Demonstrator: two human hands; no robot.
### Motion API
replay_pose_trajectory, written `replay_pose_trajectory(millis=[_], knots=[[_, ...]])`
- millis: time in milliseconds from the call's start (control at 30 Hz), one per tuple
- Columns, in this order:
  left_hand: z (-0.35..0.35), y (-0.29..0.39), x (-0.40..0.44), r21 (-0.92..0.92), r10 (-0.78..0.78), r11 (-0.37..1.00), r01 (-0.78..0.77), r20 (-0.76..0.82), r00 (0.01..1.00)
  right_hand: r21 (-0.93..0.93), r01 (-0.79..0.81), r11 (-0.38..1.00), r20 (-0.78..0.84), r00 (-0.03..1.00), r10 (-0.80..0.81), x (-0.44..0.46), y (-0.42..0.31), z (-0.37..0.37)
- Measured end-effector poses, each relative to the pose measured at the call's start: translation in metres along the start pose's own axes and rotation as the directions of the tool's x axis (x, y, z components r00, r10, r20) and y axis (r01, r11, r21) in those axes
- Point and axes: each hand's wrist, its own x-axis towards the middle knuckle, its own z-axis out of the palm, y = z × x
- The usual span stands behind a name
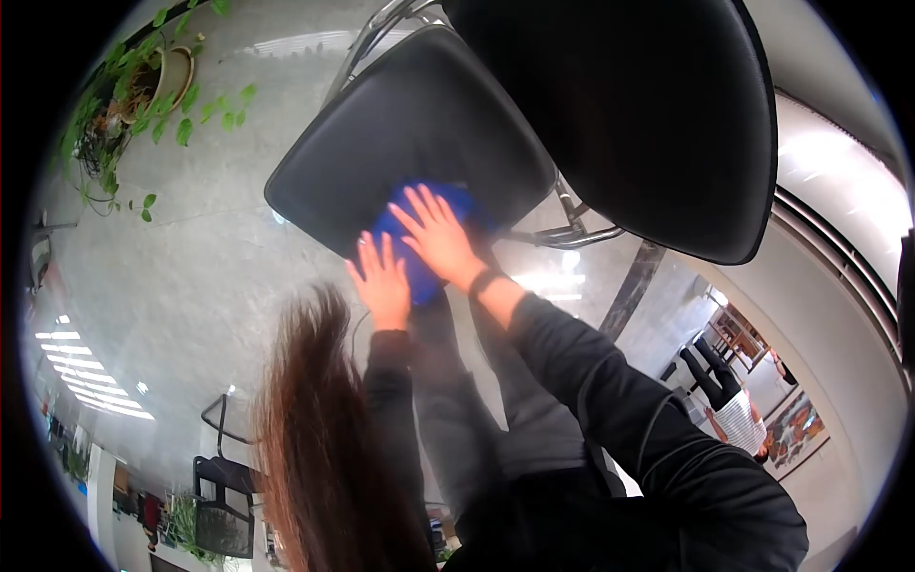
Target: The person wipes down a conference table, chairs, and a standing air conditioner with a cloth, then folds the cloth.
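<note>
A blue cloth [419, 271] lies over the front edge of a black chair seat [381, 124]. My left hand [382, 283] rests on the cloth's left part with its fingers spread. Higher and to the right, my right hand [438, 238] lies flat on the same cloth, fingers apart. Neither hand is closed round anything. The chair's black backrest [648, 105] rises at the upper right. The hands hide part of the cloth.
A potted plant [173, 81] with trailing leaves stands at the upper left. Metal chair legs [572, 234] show beside the seat. Another black chair [224, 505] is at the lower left. A person [734, 410] is in the background at right.
</note>
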Motion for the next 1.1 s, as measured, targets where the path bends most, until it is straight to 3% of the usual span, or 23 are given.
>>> replay_pose_trajectory(millis=[200, 267, 333, 433, 567, 633, 733, 800, 867, 967, 1100], knots=[[-0.041, -0.056, 0.112, 0.140, -0.104, 0.979, 0.148, -0.285, 0.953, -0.091, 0.175, 0.980, -0.178, 0.966, -0.189, 0.146, -0.022, -0.006], [-0.050, -0.068, 0.147, 0.037, -0.141, 0.985, 0.167, -0.373, 0.917, -0.173, 0.114, 0.978, -0.239, 0.959, -0.154, 0.183, -0.028, -0.004], [-0.049, -0.072, 0.169, -0.071, -0.214, 0.977, 0.202, -0.352, 0.911, -0.172, 0.081, 0.982, -0.265, 0.956, -0.126, 0.196, -0.030, -0.005], [-0.034, -0.058, 0.162, -0.064, -0.216, 0.976, 0.210, -0.435, 0.874, -0.103, 0.099, 0.990, -0.346, 0.929, -0.129, 0.172, -0.020, -0.006], [-0.016, 0.000, 0.093, -0.065, -0.103, 0.994, 0.088, -0.281, 0.954, 0.035, -0.075, 0.997, -0.266, 0.961, 0.082, 0.066, 0.009, -0.004], [-0.007, 0.031, 0.047, -0.102, -0.041, 0.994, 0.032, -0.083, 0.996, 0.028, -0.184, 0.983, -0.189, 0.964, 0.186, -0.003, 0.024, 0.001], [0.024, 0.070, -0.002, -0.176, 0.009, 0.984, 0.003, 0.065, 0.998, -0.045, -0.264, 0.963, -0.087, 0.962, 0.260, -0.079, 0.052, 0.012], [0.025, 0.079, -0.005, -0.191, 0.002, 0.982, 0.007, 0.046, 0.999, -0.053, -0.247, 0.967, -0.075, 0.967, 0.243, -0.081, 0.056, 0.003], [0.029, 0.071, 0.005, -0.240, 0.028, 0.970, -0.027, 0.001, 1.000, -0.067, -0.237, 0.969, -0.061, 0.970, 0.233, -0.072, 0.063, -0.004], [0.000, 0.056, 0.066, -0.195, 0.093, 0.975, -0.106, -0.075, 0.993, -0.089, -0.149, 0.985, -0.169, 0.977, 0.133, -0.005, 0.075, -0.021], [-0.025, 0.041, 0.179, -0.034, 0.178, 0.978, -0.203, -0.360, 0.916, -0.186, -0.073, 0.980, -0.373, 0.928, -0.001, 0.105, 0.107, -0.038]])
